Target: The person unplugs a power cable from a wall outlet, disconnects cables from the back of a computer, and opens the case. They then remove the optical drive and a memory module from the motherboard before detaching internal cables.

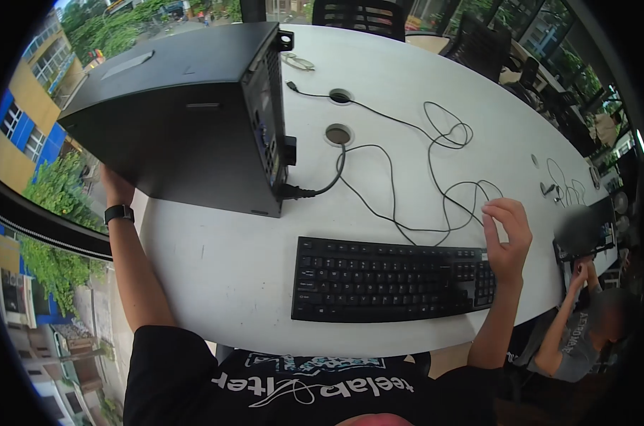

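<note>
A black computer tower (187,142) stands on the white table at the left, its back panel with ports turned to the right. My left hand (116,186) is against the tower's far left lower edge. Its fingers are hidden behind the case. A thick black power cable (329,186) is plugged into the lower back of the tower and runs to a hole in the table. My right hand (508,231) hovers over the right end of a black keyboard (393,280), fingers loosely curved and thumb apart from them. I see nothing held in it.
Thin black cables (435,142) loop across the white table (215,284), near two round cable holes (338,133). A pale cable (298,62) lies behind the tower. To the right, another person (585,326) sits by a dark screen. Windows border the left side; chairs (357,15) stand beyond the table.
</note>
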Tool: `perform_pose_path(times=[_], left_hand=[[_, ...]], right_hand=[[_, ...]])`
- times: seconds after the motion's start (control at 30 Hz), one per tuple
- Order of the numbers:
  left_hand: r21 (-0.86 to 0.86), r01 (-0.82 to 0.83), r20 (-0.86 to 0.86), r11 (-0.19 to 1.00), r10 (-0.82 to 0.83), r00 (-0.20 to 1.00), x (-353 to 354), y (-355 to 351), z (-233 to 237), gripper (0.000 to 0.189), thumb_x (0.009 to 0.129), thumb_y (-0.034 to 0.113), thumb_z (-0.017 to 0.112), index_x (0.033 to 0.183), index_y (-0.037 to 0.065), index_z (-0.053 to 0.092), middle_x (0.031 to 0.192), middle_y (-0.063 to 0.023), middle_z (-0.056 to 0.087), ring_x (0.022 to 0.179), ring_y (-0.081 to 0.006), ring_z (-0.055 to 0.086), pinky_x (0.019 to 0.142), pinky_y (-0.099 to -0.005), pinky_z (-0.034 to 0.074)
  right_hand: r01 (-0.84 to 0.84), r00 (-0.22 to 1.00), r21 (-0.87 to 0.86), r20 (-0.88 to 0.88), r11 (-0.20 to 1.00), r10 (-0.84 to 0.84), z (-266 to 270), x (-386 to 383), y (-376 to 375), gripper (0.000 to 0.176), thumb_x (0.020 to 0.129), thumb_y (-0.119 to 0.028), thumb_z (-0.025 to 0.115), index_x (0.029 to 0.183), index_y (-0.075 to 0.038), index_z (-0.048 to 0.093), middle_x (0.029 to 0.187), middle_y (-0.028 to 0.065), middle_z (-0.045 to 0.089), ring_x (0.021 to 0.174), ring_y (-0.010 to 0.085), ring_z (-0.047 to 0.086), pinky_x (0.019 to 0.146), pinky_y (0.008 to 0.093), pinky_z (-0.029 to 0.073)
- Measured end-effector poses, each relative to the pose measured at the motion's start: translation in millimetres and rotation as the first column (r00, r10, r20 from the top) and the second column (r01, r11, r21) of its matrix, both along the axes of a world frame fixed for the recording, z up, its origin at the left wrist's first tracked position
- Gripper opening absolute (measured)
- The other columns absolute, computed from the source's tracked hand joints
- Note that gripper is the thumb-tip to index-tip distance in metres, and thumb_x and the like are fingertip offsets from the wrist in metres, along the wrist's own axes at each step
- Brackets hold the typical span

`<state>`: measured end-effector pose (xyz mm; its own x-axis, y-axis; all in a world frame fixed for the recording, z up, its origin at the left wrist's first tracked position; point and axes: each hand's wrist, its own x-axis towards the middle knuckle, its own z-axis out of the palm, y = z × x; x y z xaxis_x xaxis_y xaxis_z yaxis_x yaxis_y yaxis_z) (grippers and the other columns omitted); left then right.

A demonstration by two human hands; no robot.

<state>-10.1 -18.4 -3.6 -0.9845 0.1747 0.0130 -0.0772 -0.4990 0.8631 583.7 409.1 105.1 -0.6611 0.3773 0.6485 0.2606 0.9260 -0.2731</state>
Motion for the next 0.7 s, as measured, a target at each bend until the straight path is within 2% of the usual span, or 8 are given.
perform_pose_path(times=[0.13, 0.2, 0.27, 0.33, 0.4, 0.47, 0.53, 0.7], left_hand=[[0.098, -0.273, -0.525, 0.957, 0.283, 0.803, 32, 4, 93, 0.063, 0.109, 0.051, 0.032, 0.146, 0.003, 0.049, 0.143, -0.0135, 0.058, 0.136, -0.0272, 0.05, 0.116, -0.0465, 0.033], [0.2, -0.461, -0.601, 0.865, 0.48, 0.639, 66, 5, 145, 0.059, 0.109, 0.047, 0.031, 0.137, 0.0, 0.053, 0.136, -0.0174, 0.062, 0.131, -0.0288, 0.055, 0.113, -0.0473, 0.035], [0.19, -0.597, -0.739, 0.779, 0.514, 0.436, 99, 17, 185, 0.06, 0.109, 0.044, 0.029, 0.133, -0.004, 0.057, 0.136, -0.0213, 0.063, 0.13, -0.0318, 0.056, 0.113, -0.0466, 0.038], [0.188, -0.493, -0.872, 0.85, 0.375, 0.315, 134, 40, 210, 0.054, 0.109, 0.038, 0.031, 0.128, -0.003, 0.06, 0.136, -0.0217, 0.062, 0.129, -0.0332, 0.057, 0.111, -0.0478, 0.041], [0.111, -0.409, -0.963, 0.906, 0.199, 0.18, 170, 80, 218, 0.041, 0.104, 0.03, 0.045, 0.12, -0.001, 0.067, 0.131, -0.0178, 0.065, 0.127, -0.0299, 0.058, 0.109, -0.0457, 0.042], [0.103, -0.589, -0.978, 0.801, -0.025, -0.205, 201, 118, 219, 0.035, 0.096, 0.027, 0.06, 0.118, 0.002, 0.07, 0.128, -0.0182, 0.067, 0.122, -0.0318, 0.062, 0.108, -0.045, 0.042], [0.096, -0.671, -0.923, 0.735, -0.187, -0.336, 220, 145, 219, 0.038, 0.088, 0.029, 0.072, 0.118, 0.007, 0.073, 0.12, -0.0147, 0.072, 0.117, -0.0296, 0.066, 0.107, -0.0436, 0.042], [-0.053, -0.738, -0.915, 0.673, -0.329, -0.234, 232, 167, 203, 0.037, 0.08, 0.029, 0.079, 0.112, 0.01, 0.077, 0.108, -0.007, 0.077, 0.105, -0.0259, 0.072, 0.095, -0.0361, 0.049]], right_hand=[[-0.4, 0.898, 0.004, 0.202, 0.917, 0.391, 26, -70, -35, 0.016, 0.082, -0.007, 0.078, 0.095, -0.003, 0.071, 0.101, 0.0102, 0.07, 0.101, 0.0291, 0.064, 0.089, 0.0397, 0.051], [-0.511, 0.829, -0.047, 0.235, 0.858, 0.507, 21, -105, -46, 0.019, 0.085, -0.017, 0.078, 0.097, -0.003, 0.07, 0.1, 0.0098, 0.069, 0.103, 0.0287, 0.063, 0.093, 0.04, 0.049], [-0.574, 0.771, -0.092, 0.274, 0.814, 0.575, 2, -144, -53, 0.025, 0.089, -0.026, 0.075, 0.1, -0.003, 0.071, 0.101, 0.0096, 0.069, 0.104, 0.0276, 0.063, 0.095, 0.0398, 0.047], [-0.614, 0.734, -0.088, 0.304, 0.785, 0.608, -31, -185, -59, 0.031, 0.093, -0.033, 0.071, 0.1, -0.003, 0.071, 0.099, 0.0105, 0.07, 0.101, 0.0282, 0.064, 0.092, 0.0407, 0.048], [-0.626, 0.735, -0.048, 0.3, 0.779, 0.609, -52, -214, -71, 0.033, 0.094, -0.036, 0.069, 0.1, -0.003, 0.071, 0.095, 0.0116, 0.071, 0.097, 0.0295, 0.066, 0.089, 0.0417, 0.049], [-0.506, 0.656, -0.139, 0.579, 0.851, 0.484, -58, -231, -81, 0.037, 0.095, -0.039, 0.067, 0.097, -0.002, 0.068, 0.081, 0.0145, 0.07, 0.083, 0.0349, 0.069, 0.078, 0.0459, 0.052], [-0.49, 0.684, -0.18, 0.527, 0.853, 0.505, -65, -230, -82, 0.038, 0.096, -0.039, 0.066, 0.096, -0.001, 0.067, 0.074, 0.0159, 0.068, 0.076, 0.0374, 0.068, 0.072, 0.0479, 0.052], [-0.43, 0.713, -0.29, 0.471, 0.855, 0.519, -70, -228, -88, 0.04, 0.097, -0.04, 0.064, 0.093, 0.0, 0.065, 0.063, 0.0174, 0.062, 0.063, 0.0403, 0.066, 0.061, 0.05, 0.051]])
